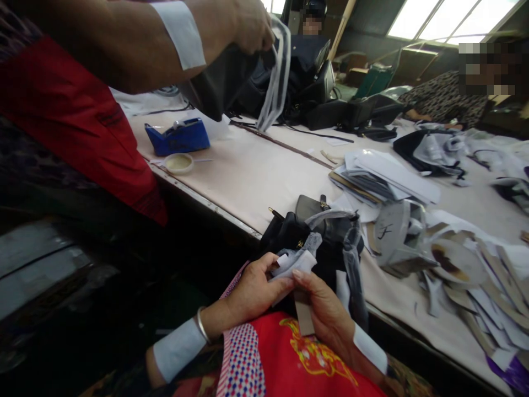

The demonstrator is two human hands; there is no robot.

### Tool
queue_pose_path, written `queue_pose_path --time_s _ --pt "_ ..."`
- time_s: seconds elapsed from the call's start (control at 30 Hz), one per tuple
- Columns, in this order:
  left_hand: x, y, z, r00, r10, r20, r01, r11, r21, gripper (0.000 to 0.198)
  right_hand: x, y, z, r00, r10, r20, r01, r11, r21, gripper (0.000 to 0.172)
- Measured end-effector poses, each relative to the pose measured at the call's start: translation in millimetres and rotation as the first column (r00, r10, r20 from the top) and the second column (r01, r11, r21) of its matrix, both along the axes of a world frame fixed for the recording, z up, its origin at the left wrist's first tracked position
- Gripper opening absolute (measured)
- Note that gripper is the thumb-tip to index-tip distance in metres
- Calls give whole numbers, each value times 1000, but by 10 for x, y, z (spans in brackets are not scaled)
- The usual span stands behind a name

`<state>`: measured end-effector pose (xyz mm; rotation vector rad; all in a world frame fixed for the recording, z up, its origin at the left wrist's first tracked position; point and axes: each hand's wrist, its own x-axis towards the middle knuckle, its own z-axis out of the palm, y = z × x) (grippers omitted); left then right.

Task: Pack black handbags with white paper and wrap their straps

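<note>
My left hand [252, 289] and my right hand [326, 314] meet low in the middle, over my red apron [289, 358]. Both are closed in a pinch on a crumpled white wrapping piece [295, 263]. A beige card strip [305, 317] hangs down under my right thumb. Just beyond my fingers a black handbag [326, 242] lies on the table edge, its handles wrapped in clear film. Each wrist wears a white band, and the left also has a metal bangle.
A co-worker in red [78, 121] stands at the left; that person's hand [252, 25] holds white strips by a black bag. On the cream table [256, 176] are a blue tape dispenser [177, 137], a small dish [179, 163], stacked white sheets [388, 179] and paper scraps [467, 270].
</note>
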<state>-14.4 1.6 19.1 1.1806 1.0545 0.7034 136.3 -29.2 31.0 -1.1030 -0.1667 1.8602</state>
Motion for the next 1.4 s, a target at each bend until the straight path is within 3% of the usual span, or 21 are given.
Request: queue_pose_path --time_s 0.2,0.33,0.5,0.6,0.67,0.7,0.77,0.83,0.9,0.93,1.0,1.03,1.1,1.13,1.27,1.4 --pt "-5 14 12 998 45 36 -42 995 -90 39 24 -19 -50 997 -8 -74 9 1000 21 39" --pt "-33 39 15 998 -41 43 47 987 -151 46 58 -23 -98 995 1 -102 3 999 48 37" --pt "-43 42 34 986 -121 -116 118 992 -36 38 56 -15 -60 997 15 -81 -8 997 76 34" --pt "-33 24 45 977 -88 -194 103 992 71 32 65 -1 -19 997 71 22 -73 991 113 38" --pt "-27 12 31 974 -70 -214 98 988 120 32 123 9 -2 966 155 207 -186 973 139 38" --pt "-24 8 17 973 -63 -223 97 985 144 32 175 14 9 913 210 349 -274 951 144 38" --pt "-21 5 -19 969 -44 -241 92 978 189 32 321 27 57 677 291 676 -484 868 111 40" --pt "-16 6 -46 969 -27 -244 81 973 214 28 493 54 170 328 290 899 -670 742 5 43" --pt "-4 9 -48 974 -21 -224 72 972 223 22 629 112 349 51 165 985 -744 664 -73 42" --pt "5 10 -39 977 -23 -211 72 970 230 18 663 157 451 -28 61 998 -769 637 -61 40" --pt "25 11 -11 980 -27 -195 75 967 245 16 643 280 634 -72 -178 981 -849 527 34 31" --pt "34 11 4 981 -25 -191 74 965 252 17 592 356 699 -60 -273 960 -900 430 66 26" --pt "46 8 22 985 -14 -171 61 959 276 19 439 523 756 -68 -346 936 -975 223 12 22" --pt "49 7 25 988 -10 -152 55 955 293 19 356 608 755 -112 -345 932 -986 152 -62 20" --pt "43 4 13 996 -24 -91 55 935 349 19 137 885 689 -333 -294 896 -939 13 -345 8" --pt "41 8 -22 992 12 -123 27 951 308 18 109 990 676 -370 -335 866 -905 -79 -417 13"
